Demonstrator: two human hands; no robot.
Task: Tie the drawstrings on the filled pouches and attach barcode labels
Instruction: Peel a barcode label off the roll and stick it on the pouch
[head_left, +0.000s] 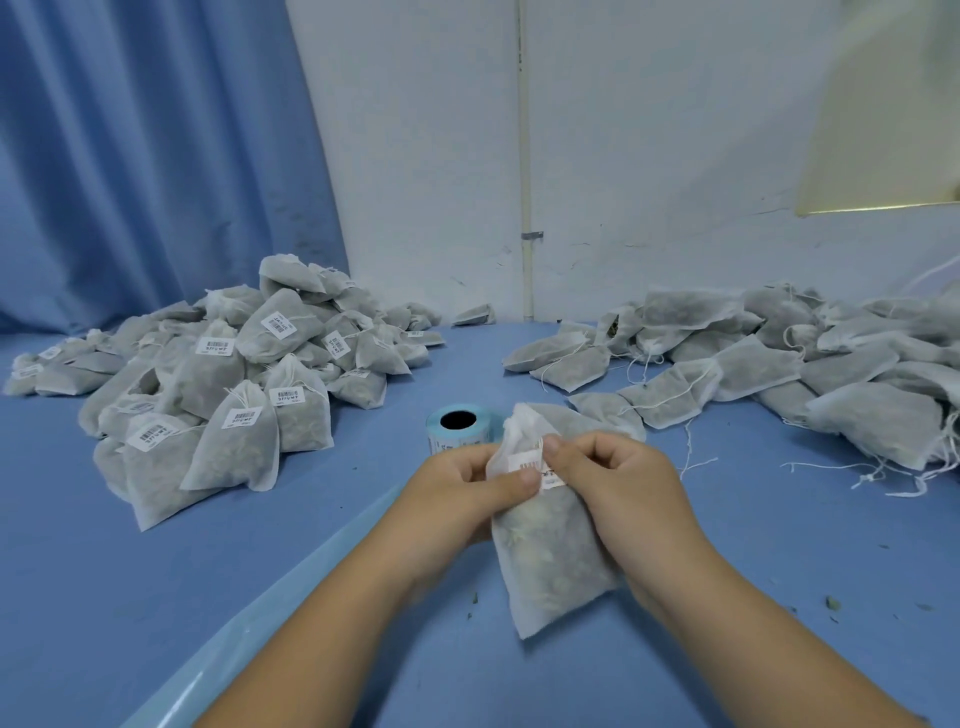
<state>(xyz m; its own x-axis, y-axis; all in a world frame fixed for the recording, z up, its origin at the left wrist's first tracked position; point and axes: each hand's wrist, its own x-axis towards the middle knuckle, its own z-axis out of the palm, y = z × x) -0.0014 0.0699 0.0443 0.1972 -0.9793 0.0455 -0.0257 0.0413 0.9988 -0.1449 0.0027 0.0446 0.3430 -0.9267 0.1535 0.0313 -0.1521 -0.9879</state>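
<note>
We note blue table (156, 571). Labelled pouch pile (218, 395) at left of frame, unlabelled pile (779, 364) at right. Lower centre: our left hand (462, 499) and right hand (618, 483) both grip filled pouch (556, 561), left thumb on barcode label (530, 465). Label roll (457, 431) just behind.

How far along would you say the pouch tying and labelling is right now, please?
Done: the left pile holds tied pouches with barcode labels. In hand: the left hand and right hand grip one pouch, a label near its neck under the left thumb. Left: the right pile, drawstrings loose, no labels visible; the label roll stands behind the hands.
</note>
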